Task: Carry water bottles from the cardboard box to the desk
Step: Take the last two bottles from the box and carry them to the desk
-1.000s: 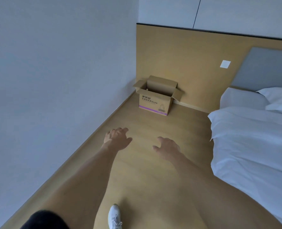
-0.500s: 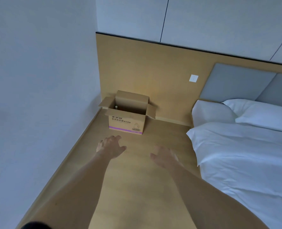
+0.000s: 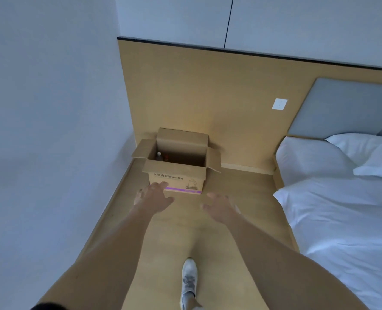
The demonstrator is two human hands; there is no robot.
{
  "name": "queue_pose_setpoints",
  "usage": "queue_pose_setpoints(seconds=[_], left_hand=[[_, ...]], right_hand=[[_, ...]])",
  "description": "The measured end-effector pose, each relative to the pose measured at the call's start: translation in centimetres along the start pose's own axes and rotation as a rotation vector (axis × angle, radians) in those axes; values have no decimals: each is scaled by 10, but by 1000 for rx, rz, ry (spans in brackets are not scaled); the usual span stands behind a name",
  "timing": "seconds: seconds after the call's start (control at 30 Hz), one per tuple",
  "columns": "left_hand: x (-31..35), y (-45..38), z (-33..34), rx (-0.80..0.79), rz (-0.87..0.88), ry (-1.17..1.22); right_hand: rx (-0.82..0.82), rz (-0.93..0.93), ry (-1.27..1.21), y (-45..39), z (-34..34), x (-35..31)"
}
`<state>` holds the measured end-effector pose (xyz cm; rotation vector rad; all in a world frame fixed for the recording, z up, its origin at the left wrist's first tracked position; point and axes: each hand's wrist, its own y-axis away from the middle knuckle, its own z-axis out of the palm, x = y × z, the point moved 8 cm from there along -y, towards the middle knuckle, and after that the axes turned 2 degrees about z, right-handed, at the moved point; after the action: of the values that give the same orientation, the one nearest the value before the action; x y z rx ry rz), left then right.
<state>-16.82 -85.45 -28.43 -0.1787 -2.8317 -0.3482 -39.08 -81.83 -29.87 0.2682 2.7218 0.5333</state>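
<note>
An open cardboard box (image 3: 177, 178) with a purple stripe stands on the wooden floor in the corner by the wall. Inside it, at the left, a water bottle (image 3: 159, 156) shows its white cap; a second dark shape sits beside it. My left hand (image 3: 152, 197) is stretched out in front of the box's lower left, fingers spread and empty. My right hand (image 3: 219, 205) reaches forward a little short of the box's right side, fingers relaxed and empty. The desk is out of view.
A bed (image 3: 346, 209) with white sheets and pillows fills the right side. A white wall (image 3: 51, 130) runs along the left. A wooden panel (image 3: 208, 97) with a wall socket (image 3: 279, 104) backs the corner. My white shoe (image 3: 189, 280) is on the floor strip.
The box has grown larger and nearer in view as I walked toward it. Both hands stayed outstretched and empty. My foot has come back into view.
</note>
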Motion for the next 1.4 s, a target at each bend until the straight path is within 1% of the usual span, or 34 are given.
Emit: queue_pose_setpoints(seconds=[0.17, 0.23, 0.33, 0.47, 0.6, 0.87, 0.97, 1.07, 1.23, 1.4], left_hand=[[-28, -112, -31, 16, -50, -14], [-38, -156, -46, 2, -97, -18], [-46, -216, -64, 0, -118, -8], [-56, -280, -78, -11, -157, 18], [-68, -340, -81, -37, -192, 40], [-91, -488, -68, -103, -137, 84], [-106, -556, -63, -130, -102, 80], [-122, -617, -57, -188, -94, 120], [-142, -701, -50, -235, -92, 134], [-154, -754, -25, -289, -125, 191]], right_hand=[[-6, -58, -13, -121, -25, -39], [-31, -55, -16, -166, -40, -53], [-78, -52, 0, -229, -65, -69], [-79, -61, -1, -294, -97, -86], [-95, -47, -23, -351, -107, -95], [-121, 23, -9, -478, -115, -107], [-115, 54, -17, -534, -119, -122], [-147, 95, -22, -585, -119, -140], [-202, 136, -22, -660, -115, -170], [-270, 162, -29, -718, -89, -185]])
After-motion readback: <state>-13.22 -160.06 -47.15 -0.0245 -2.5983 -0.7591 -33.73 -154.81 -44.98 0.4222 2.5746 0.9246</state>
